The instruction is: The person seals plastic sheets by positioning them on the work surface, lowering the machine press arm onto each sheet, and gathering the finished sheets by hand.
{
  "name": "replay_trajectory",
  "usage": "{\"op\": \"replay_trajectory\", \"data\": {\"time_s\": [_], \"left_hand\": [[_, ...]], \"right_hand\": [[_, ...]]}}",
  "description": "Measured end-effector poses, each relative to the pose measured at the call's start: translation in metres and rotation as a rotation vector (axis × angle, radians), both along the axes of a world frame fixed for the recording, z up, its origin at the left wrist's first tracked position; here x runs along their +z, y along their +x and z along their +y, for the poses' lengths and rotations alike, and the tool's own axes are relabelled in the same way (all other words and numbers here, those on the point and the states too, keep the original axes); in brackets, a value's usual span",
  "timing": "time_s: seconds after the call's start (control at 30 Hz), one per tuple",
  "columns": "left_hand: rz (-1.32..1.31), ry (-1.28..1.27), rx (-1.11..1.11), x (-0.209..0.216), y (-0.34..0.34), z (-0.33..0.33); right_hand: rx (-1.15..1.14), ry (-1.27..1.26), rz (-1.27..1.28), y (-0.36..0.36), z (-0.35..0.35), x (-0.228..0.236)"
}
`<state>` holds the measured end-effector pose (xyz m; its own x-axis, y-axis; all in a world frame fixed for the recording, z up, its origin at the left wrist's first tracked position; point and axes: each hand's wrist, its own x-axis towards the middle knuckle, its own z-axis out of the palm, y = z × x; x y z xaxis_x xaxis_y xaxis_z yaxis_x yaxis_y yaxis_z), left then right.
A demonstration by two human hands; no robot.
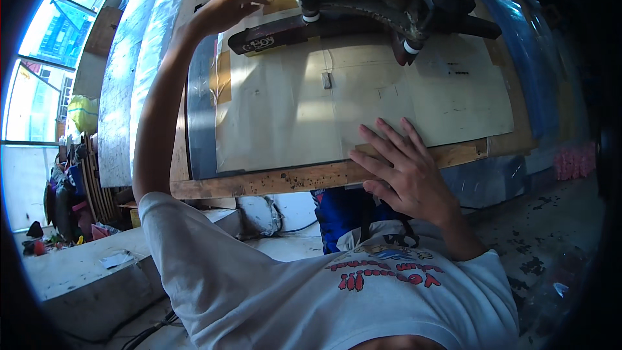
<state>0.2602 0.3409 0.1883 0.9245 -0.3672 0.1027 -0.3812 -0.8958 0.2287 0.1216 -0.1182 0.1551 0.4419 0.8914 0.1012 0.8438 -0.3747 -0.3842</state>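
My right hand (408,172) lies spread across the front edge of the work surface. Its fingertips reach onto a flat cream sheet (275,116), with the palm over the wooden front strip (285,180). My left hand (223,13) is stretched out at the far left, its fingers loosely extended toward a dark bar (278,37). No object shows in either hand. Behind the sheet stands a dark metal arm with knobs (369,1), joined to the bar. A small grey piece (326,80) sits near the middle of the sheet.
Brown tape (223,78) marks the sheet's left side. Clear plastic film (155,39) covers a board on the left, and blue film (518,32) lies on the right. A white ledge (97,266) stands at lower left, near cluttered goods. A pink bundle (574,161) is far right.
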Motion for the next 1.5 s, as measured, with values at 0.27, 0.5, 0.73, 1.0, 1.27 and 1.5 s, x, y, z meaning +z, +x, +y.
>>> {"op": "replay_trajectory", "data": {"time_s": [0.27, 0.5, 0.73, 1.0, 1.27, 1.5], "left_hand": [[-0.075, -0.335, 0.713, 0.042, -0.214, -0.105], [-0.234, -0.116, 0.574, -0.056, -0.267, -0.305], [-0.415, -0.227, 0.777, -0.097, -0.265, -0.343], [-0.739, -0.400, 0.914, -0.123, -0.285, -0.357], [-0.332, -0.892, 0.981, -0.144, -0.280, -0.368], [-0.226, -1.164, 0.868, -0.124, -0.271, -0.353]], "right_hand": [[0.077, 0.538, 0.414, -0.003, -0.101, -0.020], [-0.063, 0.446, 0.527, -0.012, -0.117, -0.045], [-0.099, 0.613, 0.422, 0.000, -0.102, -0.019], [-0.185, 0.454, 0.055, 0.023, -0.054, 0.005], [-0.132, 0.167, -0.128, 0.056, -0.026, -0.003], [-0.153, 0.097, -0.077, 0.057, -0.022, -0.004]]}}
